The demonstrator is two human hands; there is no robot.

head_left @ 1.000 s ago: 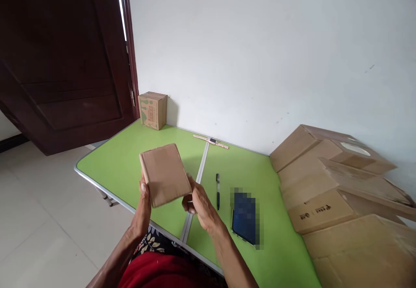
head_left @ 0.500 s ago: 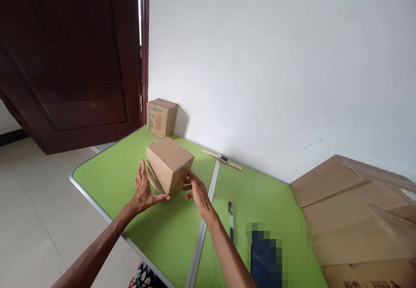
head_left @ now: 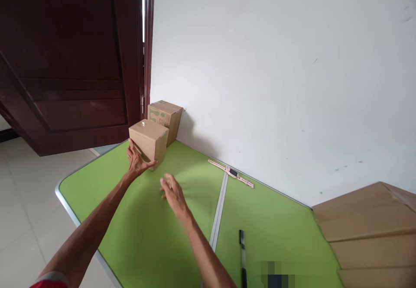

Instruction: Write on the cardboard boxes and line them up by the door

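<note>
A small plain cardboard box stands on the green table near its far left corner, right in front of a printed cardboard box by the wall. My left hand cups the plain box's near left side, fingers curled against it. My right hand hovers over the table a little nearer to me, apart from the box, fingers loosely spread and holding nothing.
A dark wooden door stands ajar at the left. A pink wristwatch lies by the wall, a black pen near the front. Flat cardboard sheets are piled at the right.
The plain box went from held in both hands to standing far left beside the printed box. My right hand has come off it; my left still touches it.
</note>
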